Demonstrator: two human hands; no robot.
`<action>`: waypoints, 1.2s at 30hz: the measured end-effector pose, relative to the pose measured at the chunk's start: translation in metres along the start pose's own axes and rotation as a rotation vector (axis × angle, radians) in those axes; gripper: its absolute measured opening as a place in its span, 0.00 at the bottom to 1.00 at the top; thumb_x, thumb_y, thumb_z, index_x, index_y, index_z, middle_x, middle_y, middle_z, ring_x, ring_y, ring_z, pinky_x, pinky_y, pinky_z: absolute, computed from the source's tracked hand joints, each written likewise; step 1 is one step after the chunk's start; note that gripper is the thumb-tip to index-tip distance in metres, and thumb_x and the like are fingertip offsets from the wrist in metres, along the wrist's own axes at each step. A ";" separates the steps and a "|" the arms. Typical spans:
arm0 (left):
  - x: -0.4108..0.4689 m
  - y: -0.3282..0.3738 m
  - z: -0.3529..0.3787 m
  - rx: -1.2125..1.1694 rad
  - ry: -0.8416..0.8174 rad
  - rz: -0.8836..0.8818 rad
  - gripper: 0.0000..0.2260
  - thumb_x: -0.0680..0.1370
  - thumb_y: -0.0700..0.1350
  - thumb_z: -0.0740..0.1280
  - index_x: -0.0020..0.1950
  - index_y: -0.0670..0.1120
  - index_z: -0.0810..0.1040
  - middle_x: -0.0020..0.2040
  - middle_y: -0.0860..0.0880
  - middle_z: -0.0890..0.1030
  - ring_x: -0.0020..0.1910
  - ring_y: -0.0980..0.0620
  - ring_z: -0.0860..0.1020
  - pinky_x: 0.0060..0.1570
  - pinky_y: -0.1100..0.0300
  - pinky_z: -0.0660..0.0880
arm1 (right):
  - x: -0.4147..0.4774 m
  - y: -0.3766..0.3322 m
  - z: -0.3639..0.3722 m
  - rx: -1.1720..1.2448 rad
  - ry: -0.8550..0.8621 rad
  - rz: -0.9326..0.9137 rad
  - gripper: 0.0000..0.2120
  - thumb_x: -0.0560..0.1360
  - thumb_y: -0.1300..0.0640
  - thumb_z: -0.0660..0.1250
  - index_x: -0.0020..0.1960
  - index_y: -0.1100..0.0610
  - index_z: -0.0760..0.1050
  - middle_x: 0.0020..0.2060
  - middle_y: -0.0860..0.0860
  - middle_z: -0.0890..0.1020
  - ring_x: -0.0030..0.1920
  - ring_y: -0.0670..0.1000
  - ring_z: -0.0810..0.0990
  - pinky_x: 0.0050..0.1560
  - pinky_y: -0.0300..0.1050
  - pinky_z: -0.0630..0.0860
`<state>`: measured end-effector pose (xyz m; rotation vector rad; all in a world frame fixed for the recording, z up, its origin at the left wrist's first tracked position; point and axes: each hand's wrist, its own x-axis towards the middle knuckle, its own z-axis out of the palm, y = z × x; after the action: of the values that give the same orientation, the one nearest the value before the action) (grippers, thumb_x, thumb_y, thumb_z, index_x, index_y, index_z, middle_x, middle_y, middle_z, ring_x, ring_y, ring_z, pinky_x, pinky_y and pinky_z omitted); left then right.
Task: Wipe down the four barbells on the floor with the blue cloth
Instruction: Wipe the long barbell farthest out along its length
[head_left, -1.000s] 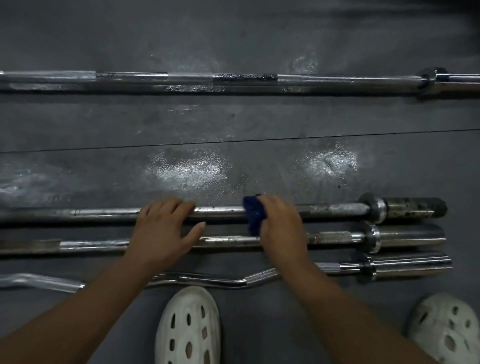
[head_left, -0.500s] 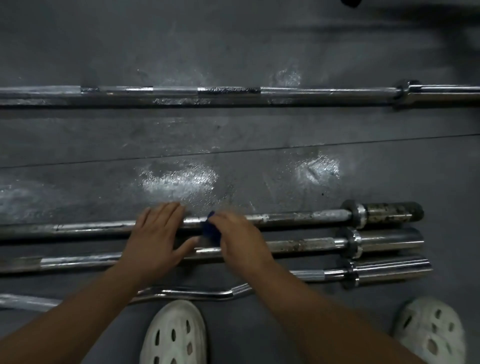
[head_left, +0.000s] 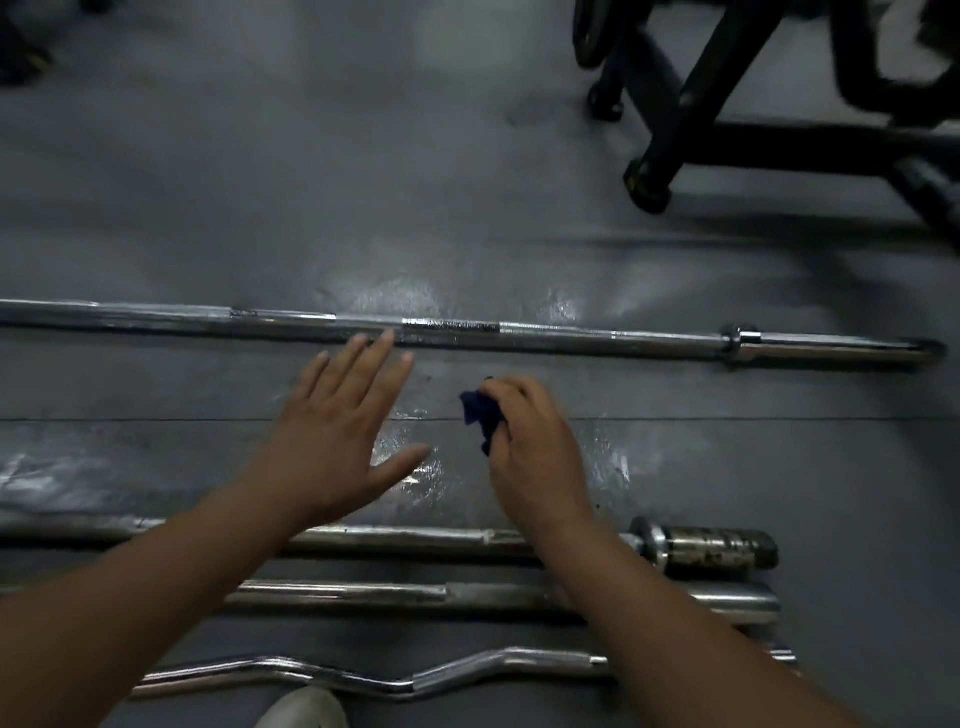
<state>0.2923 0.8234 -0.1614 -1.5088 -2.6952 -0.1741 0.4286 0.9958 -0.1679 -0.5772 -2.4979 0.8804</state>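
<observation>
Right hand (head_left: 535, 441) bunches the crumpled blue cloth (head_left: 483, 413) – left hand (head_left: 337, 441) spread flat, fingertips near the long chrome barbell (head_left: 571, 338) on grey rubber flooring (head_left: 260, 182).

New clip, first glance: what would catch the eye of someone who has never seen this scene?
Mid-frame, the left hand is spread open, reaching to the long far barbell, and beside it the right hand grips a bunched blue cloth. Three more bars lie close together along the bottom, the nearest a wavy curl bar. A black frame stands at top right.
</observation>
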 end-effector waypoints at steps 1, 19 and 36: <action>0.005 0.004 -0.014 0.019 0.025 0.011 0.39 0.77 0.72 0.49 0.81 0.50 0.51 0.82 0.47 0.50 0.80 0.46 0.48 0.77 0.44 0.50 | 0.006 -0.005 -0.011 -0.018 0.013 -0.038 0.21 0.73 0.64 0.59 0.63 0.53 0.75 0.60 0.48 0.74 0.58 0.54 0.75 0.51 0.54 0.78; 0.017 0.098 -0.203 0.116 0.325 0.003 0.40 0.74 0.75 0.43 0.80 0.56 0.40 0.82 0.51 0.41 0.80 0.47 0.42 0.77 0.44 0.49 | 0.022 -0.086 -0.205 -0.264 0.281 -0.400 0.23 0.72 0.67 0.68 0.66 0.54 0.73 0.61 0.49 0.73 0.57 0.53 0.75 0.43 0.55 0.80; 0.131 0.137 -0.166 0.150 0.171 0.033 0.42 0.71 0.75 0.39 0.80 0.56 0.38 0.82 0.50 0.40 0.80 0.47 0.44 0.77 0.45 0.51 | 0.075 -0.001 -0.249 -0.314 0.399 -0.300 0.23 0.72 0.67 0.69 0.65 0.54 0.74 0.59 0.49 0.75 0.56 0.53 0.75 0.41 0.53 0.80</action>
<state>0.3378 0.9854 0.0260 -1.4248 -2.4892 -0.0925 0.4957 1.1533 0.0271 -0.4089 -2.2784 0.2325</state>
